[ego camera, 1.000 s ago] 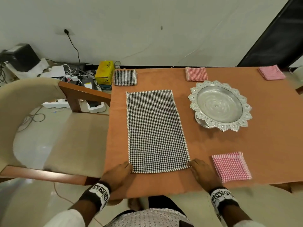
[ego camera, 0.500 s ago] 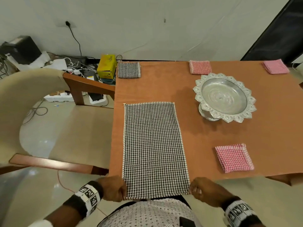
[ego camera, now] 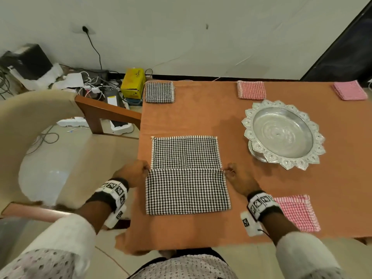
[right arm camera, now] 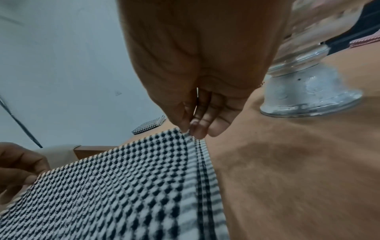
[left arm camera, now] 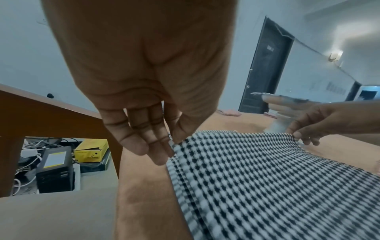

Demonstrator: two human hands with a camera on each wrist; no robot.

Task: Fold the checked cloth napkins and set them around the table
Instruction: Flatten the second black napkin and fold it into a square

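Observation:
A black-and-white checked napkin (ego camera: 186, 174) lies on the orange table (ego camera: 231, 121), its near half turned over onto the far half. My left hand (ego camera: 146, 170) pinches the left corner of the lifted edge (left arm camera: 174, 142). My right hand (ego camera: 226, 170) pinches the right corner (right arm camera: 188, 132). The raised edge spans about midway along the cloth. Folded napkins sit around the table: a black-and-white one (ego camera: 159, 92) at the far left, a red one (ego camera: 251, 90) at the far middle, a pink one (ego camera: 349, 90) at the far right, a pink one (ego camera: 297, 212) near my right wrist.
An ornate silver footed dish (ego camera: 281, 133) stands right of the napkin, its base (right arm camera: 308, 95) close to my right hand. A beige armchair (ego camera: 56, 150) sits against the table's left edge. A yellow box (ego camera: 133, 82) and cables lie on the floor behind.
The head view has shifted. Both hands have carried the near edge, which hung off the table, up and away from me over the cloth, now halfway along it.

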